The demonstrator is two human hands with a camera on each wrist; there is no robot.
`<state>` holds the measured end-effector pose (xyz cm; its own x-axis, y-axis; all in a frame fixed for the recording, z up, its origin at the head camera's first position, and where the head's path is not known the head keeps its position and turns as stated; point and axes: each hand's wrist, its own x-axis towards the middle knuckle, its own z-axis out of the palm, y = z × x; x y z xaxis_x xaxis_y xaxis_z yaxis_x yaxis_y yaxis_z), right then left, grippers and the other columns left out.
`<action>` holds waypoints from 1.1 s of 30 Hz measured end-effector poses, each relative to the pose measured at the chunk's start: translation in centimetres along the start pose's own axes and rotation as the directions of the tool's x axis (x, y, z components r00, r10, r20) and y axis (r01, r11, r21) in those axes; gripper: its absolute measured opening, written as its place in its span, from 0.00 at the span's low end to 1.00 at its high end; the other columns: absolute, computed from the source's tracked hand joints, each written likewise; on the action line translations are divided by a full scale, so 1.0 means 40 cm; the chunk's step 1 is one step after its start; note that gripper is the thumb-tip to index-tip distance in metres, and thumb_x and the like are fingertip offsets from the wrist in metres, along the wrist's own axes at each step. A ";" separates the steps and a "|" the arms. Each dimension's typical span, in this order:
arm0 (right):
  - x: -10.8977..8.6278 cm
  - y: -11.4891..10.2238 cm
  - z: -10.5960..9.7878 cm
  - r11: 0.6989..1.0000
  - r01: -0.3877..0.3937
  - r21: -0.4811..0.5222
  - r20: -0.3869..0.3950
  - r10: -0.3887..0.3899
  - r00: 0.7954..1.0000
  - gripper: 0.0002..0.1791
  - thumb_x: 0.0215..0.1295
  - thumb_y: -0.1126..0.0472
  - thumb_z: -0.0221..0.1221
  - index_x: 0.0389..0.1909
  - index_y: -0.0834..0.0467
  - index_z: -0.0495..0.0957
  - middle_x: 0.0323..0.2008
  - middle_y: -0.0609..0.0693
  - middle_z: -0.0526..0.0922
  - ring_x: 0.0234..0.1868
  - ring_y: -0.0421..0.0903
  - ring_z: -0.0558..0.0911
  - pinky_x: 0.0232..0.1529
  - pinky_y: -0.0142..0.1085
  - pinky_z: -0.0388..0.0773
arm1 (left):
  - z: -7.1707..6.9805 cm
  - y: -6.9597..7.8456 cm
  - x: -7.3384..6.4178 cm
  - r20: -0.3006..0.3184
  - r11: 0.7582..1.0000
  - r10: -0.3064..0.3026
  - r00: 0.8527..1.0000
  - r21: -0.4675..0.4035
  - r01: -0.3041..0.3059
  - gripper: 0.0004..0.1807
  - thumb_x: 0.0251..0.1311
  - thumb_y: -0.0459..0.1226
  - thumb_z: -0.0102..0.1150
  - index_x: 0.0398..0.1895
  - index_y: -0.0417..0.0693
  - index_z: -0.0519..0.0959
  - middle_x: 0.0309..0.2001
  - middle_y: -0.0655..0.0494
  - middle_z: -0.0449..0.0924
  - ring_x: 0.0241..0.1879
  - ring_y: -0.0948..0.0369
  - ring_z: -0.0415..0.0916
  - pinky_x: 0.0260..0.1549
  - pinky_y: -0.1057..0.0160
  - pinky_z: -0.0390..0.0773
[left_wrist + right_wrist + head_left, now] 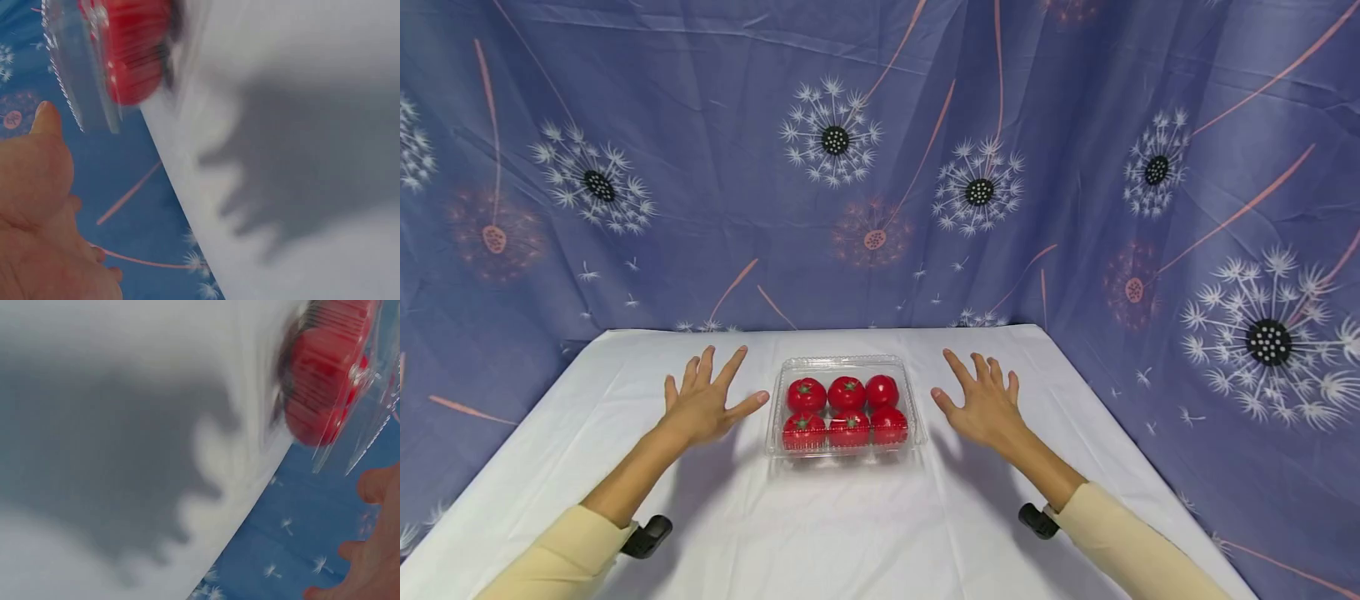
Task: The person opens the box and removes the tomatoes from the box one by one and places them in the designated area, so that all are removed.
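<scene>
Head view: I'm seeing both hands at once, hovering over a white-covered worktop point(865, 533). Clear plastic container point(844, 362) is sitting between them, near the middle, holding six red tomatoes point(847, 394) in two rows of three. Green stem ends are showing on several; neither wrist view is giving that count. Left hand point(700, 408) is hanging just beside the container's left edge, thumb pointing at it, grip released, fingers spread. Right hand point(988, 408) is mirroring that on the other side, grip also released, nothing held. Neither is touching plastic. Cream sleeves point(561, 554) and black wrist devices point(647, 537) are showing only here.

Left wrist view: container is getting cut off at the top, blurred, showing its side and ribbed edge. Palm and thumb are filling the lower left; most fingers are hiding behind the palm. Hand shadow point(312, 150) is lying big and toothed on the cloth.

Right wrist view: only part of that hand is peeking in at lower right; container is sitting upper right, cropped too. Blue dandelion curtain point(722, 167) is backing all three views.
</scene>
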<state>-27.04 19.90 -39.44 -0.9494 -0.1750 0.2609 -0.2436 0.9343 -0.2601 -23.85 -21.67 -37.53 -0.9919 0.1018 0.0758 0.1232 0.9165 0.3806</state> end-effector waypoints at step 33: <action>0.008 -0.270 0.028 0.969 0.193 0.156 0.044 -0.202 0.978 0.40 0.70 0.34 0.50 0.80 0.39 0.54 0.75 0.59 0.62 0.76 0.62 0.57 0.71 0.72 0.46 | 0.031 -0.011 0.076 0.228 0.548 0.125 0.966 -0.827 0.124 0.43 0.78 0.61 0.31 0.82 0.61 0.24 0.81 0.39 0.21 0.79 0.35 0.22 0.74 0.30 0.33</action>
<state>-24.92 9.43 -37.58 -0.8883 -0.3737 0.2671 -0.4504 0.8228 -0.3466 -26.96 -21.30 -38.62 -0.9493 0.3014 -0.0890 -0.0300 0.1949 0.9804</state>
